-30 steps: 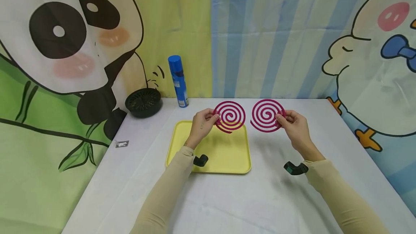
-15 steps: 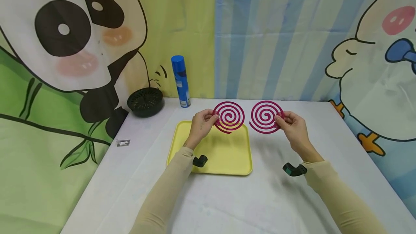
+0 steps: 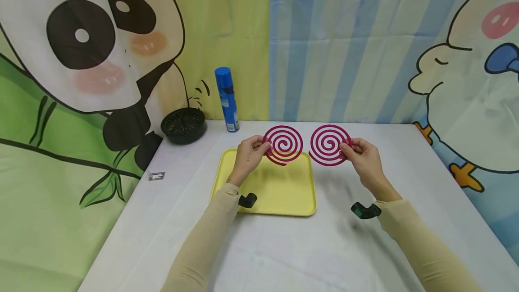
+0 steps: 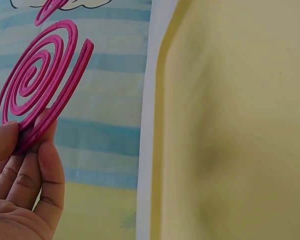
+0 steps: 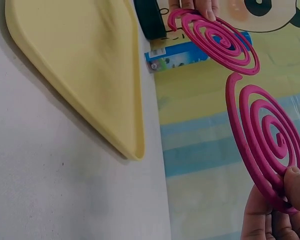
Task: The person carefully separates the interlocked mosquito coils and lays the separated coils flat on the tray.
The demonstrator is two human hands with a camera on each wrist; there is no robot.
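Note:
Two magenta mosquito coils are held up side by side with a small gap between them. My left hand (image 3: 248, 157) pinches the outer edge of the left mosquito coil (image 3: 284, 144), thumb in front and fingers behind. The right mosquito coil (image 3: 329, 145) is pinched at its right edge by my right hand (image 3: 366, 161). In the left wrist view the left coil (image 4: 65, 95) shows its loose outer end pointing up. From the right wrist, the right coil (image 5: 240, 117) stands nearly upright between thumb and fingers. Below the left coil lies a yellow tray (image 3: 279, 197) on the table.
At the back left of the white table (image 3: 259, 247) sits a round black slotted holder (image 3: 184, 126). Beside it a blue spray can (image 3: 227, 100) stands upright. A small label (image 3: 156, 176) is on the left part of the table. Printed curtains hang behind.
Both hands keep their pinch on the coils, which stay nearly level and apart. The view shifts slightly, so the background drifts a little to the right.

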